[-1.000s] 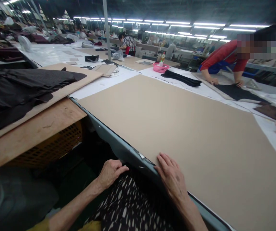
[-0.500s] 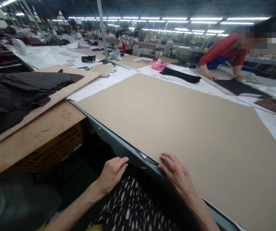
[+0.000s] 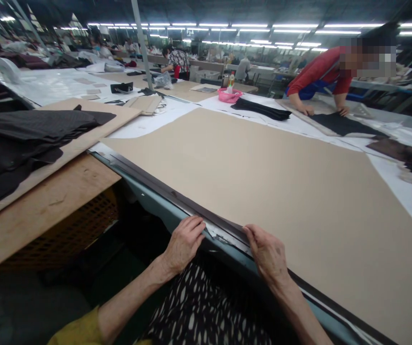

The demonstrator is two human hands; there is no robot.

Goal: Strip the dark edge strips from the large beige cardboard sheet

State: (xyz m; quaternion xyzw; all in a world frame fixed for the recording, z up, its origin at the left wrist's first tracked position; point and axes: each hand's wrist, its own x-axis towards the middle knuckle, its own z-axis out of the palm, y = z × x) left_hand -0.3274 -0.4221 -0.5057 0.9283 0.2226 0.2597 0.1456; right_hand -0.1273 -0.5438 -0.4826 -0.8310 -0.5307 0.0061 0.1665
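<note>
A large beige sheet [image 3: 256, 177], like cardboard, lies over the white-topped table. Its near edge is raised slightly, and a dark band [image 3: 155, 184] shows along that edge. My right hand [image 3: 268, 251] pinches the sheet's near edge between thumb and fingers. To its left, my left hand [image 3: 186, 239] has its fingers together and curled over the table edge [image 3: 137, 187]; its fingertips rest beside the dark band. A small torn patch [image 3: 218, 235] on the table edge shows between the two hands.
Dark brown leather-like pieces [image 3: 29, 139] lie on a board at left, above a yellow crate [image 3: 65, 230]. Across the table a person in red [image 3: 315, 72] leans over black material [image 3: 346, 123]. A pink basket [image 3: 229, 96] and black strips [image 3: 261, 110] lie beyond the sheet.
My left hand has moved up and right onto the table edge. My right hand has gone from resting flat to pinching the sheet, whose near edge has risen and shifted back.
</note>
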